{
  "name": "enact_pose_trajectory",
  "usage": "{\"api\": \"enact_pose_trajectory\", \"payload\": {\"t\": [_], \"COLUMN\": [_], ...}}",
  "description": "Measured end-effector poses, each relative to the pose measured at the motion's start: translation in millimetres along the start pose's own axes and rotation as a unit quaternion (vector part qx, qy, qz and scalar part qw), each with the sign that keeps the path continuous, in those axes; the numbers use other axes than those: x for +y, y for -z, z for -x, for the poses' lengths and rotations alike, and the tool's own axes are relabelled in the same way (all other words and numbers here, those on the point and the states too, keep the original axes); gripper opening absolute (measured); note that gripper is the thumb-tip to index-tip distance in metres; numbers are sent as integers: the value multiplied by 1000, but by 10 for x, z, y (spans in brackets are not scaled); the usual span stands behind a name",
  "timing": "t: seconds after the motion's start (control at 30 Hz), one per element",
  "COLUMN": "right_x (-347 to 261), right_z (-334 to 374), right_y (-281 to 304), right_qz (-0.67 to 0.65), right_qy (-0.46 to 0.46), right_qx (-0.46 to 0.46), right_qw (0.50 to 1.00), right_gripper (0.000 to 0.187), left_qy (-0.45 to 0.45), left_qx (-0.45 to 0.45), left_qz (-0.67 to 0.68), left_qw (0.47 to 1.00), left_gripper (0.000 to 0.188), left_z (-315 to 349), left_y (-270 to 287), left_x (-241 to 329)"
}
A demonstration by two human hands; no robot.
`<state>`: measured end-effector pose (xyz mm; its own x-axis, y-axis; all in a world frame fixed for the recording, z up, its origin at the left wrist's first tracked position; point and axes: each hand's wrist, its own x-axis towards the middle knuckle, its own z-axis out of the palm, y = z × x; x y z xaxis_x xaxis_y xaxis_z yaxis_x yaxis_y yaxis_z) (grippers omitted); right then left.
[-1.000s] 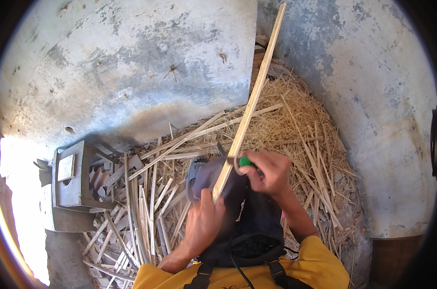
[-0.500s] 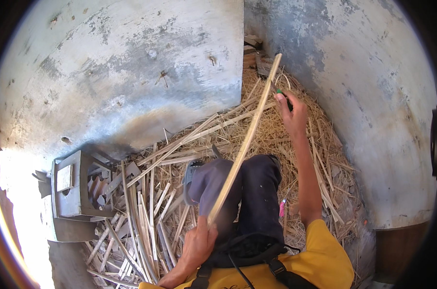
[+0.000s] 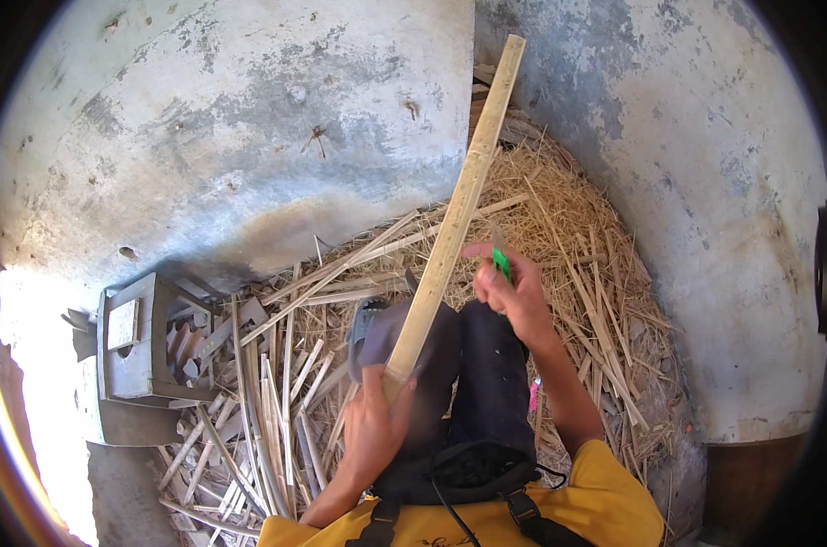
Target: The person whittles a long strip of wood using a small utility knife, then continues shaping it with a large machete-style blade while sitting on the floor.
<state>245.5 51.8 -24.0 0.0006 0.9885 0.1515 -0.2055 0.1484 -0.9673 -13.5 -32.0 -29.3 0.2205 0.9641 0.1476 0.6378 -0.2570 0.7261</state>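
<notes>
A long, flat bamboo strip (image 3: 457, 219) slants up and away over my lap, its broad pale face toward me. My left hand (image 3: 375, 427) is closed round its near end. The far end stands in the air in front of the wall corner. Just right of the strip's middle, my right hand (image 3: 514, 294) grips a green-handled knife (image 3: 500, 260). Its short blade points away from me. The extended index finger of that hand reaches close to the strip's edge; whether it touches I cannot tell.
Thin shavings (image 3: 559, 219) heap up beyond my knees and to the right. Cut bamboo strips (image 3: 268, 419) lie in a loose pile at my left, beside a grey box-like wooden frame (image 3: 131, 346). Weathered walls (image 3: 277, 118) meet in a corner ahead. A pink object (image 3: 534, 396) lies by my right thigh.
The strip has turned from its narrow edge to its broad face, and its far end has risen. My right hand with the knife has come back toward me, away from the strip's far end.
</notes>
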Motion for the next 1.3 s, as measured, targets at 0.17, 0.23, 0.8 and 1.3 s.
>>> {"api": "enact_pose_trajectory", "payload": {"t": [0.17,0.23,0.8,1.3], "right_x": [-10,-51,104,74], "right_z": [39,36,441,570], "right_y": [-188,-200,-265,-367], "right_qz": [17,32,342,446], "right_qy": [6,13,291,314], "right_qx": [43,61,-69,-62], "right_qw": [999,998,891,836], "right_gripper": [32,31,25,28], "left_qy": [0,-6,-50,-140], "left_qx": [1,5,-16,4], "left_qz": [20,12,5,-55], "left_qw": [1000,1000,999,989], "left_gripper": [31,30,46,42], "left_z": [-56,-80,-100,-64], "left_y": [-58,-36,-2,11], "left_x": [97,134,92,87]}}
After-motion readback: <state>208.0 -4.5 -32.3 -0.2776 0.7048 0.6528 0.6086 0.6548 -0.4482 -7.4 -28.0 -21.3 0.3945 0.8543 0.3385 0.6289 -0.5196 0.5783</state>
